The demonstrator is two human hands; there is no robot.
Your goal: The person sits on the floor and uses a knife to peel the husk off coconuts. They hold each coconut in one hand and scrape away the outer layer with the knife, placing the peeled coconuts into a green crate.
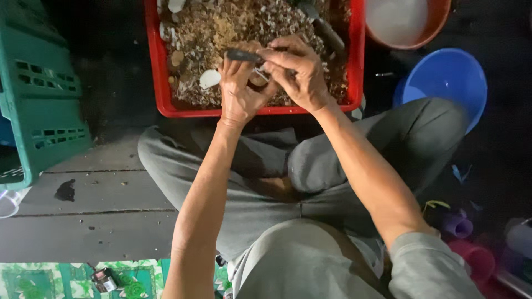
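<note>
The red crate (162, 83) is cut off at the top edge, so only its near part shows, heaped with brownish shell rubble (233, 27) too fine to sort out piece by piece. Both hands meet over its near rim and cover most of what they work on: a small pale shell (257, 77) peeks out between the fingers, and its shape cannot be made out. The left hand (239, 91) cups it from below, fingers curled up around it. The right hand (296, 72) comes over from the right, fingers pressed together on a dark knife (244, 55) whose end juts out to the left above the left fingertips (the blade itself is hidden). One larger white shell (210, 78) lies in the crate just left of the left hand.

Two round basins stand to the right, an orange one (438, 22) cropped by the frame and a blue one (446, 77) partly behind the knee. One green crate (39, 88) stands at the left on the plank floor (100, 194).
</note>
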